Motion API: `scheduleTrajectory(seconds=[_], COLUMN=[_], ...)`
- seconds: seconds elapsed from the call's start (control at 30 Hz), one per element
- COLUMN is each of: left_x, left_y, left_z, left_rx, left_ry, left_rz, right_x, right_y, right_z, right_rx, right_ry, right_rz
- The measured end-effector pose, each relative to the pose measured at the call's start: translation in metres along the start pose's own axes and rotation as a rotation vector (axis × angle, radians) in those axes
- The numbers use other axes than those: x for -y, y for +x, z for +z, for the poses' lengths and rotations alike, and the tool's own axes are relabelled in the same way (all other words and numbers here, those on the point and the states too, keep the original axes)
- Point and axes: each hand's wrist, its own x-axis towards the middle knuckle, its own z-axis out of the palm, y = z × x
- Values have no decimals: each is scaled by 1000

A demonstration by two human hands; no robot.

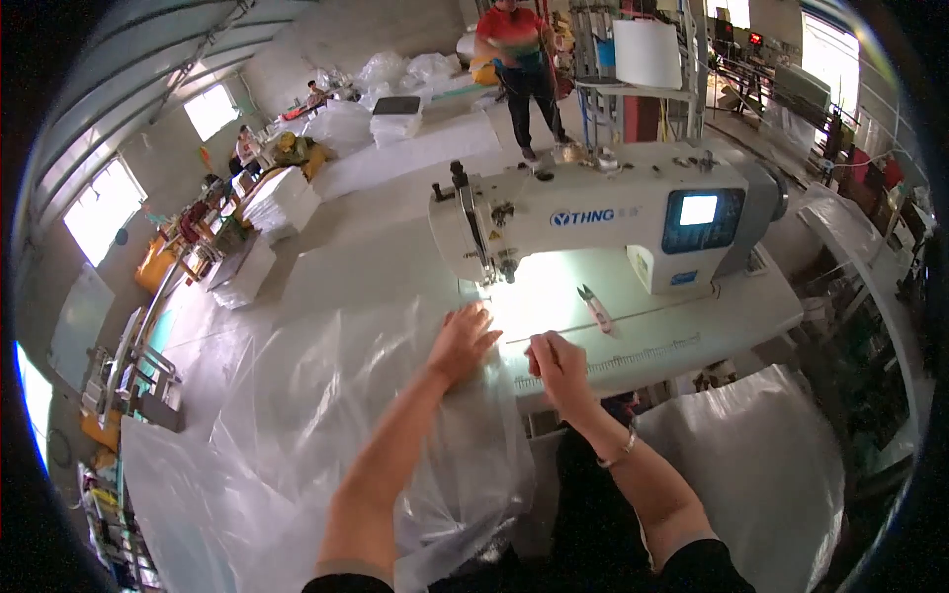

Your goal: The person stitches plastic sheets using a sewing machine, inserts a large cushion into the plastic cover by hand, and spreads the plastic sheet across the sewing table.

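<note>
My left hand lies with its fingers stretched out on a clear plastic sheet, just in front of the needle area of a white sewing machine. The sheet spreads over the left of the table and hangs down toward my lap. My right hand is closed above the table's front edge, right of the sheet. Whatever its fingers may hold is too small to make out. Beyond that hand, small thread snips rest on the machine bed under a bright lamp.
A ruler scale runs along the table's front edge. More plastic sheeting lies at lower right. A person stands behind the machine. White stacks lie at the far left, and a rack with a white roll stands behind.
</note>
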Motion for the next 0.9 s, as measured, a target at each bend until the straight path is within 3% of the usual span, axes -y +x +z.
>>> scheduleTrajectory(seconds=[0.07,0.13,0.27,0.33,0.43,0.5,0.57,0.63,0.73,0.87,0.9], left_x=[7,-24,-117,-150,-172,-175,-172,-164,-152,-170,-178], left_y=[-18,-53,-160,-219,-293,-322,-331,-329,-305,-294,-295], left_z=[4,-18,-88,-98,-81,-53,-28,-8,-5,-28,-33], left_rx=[77,26,178,157,141,54,-3,-73,-195,-49,24], left_ry=[17,-221,-74,-111,25,106,219,330,417,191,50], left_rz=[23,31,73,116,191,-14,-79,-139,-221,-76,-48], right_x=[-12,-25,-63,-65,-60,-74,-93,-106,-110,-58,-38], right_y=[-42,-85,-140,-165,-184,-202,-216,-221,-232,-252,-257], right_z=[-18,-36,-56,-55,-40,-25,-14,-7,-1,-13,-16], right_rx=[73,140,175,224,387,440,488,448,395,553,532], right_ry=[17,47,110,210,54,-18,-95,-381,-324,-51,-97], right_rz=[67,153,193,349,195,151,106,-55,50,247,127])
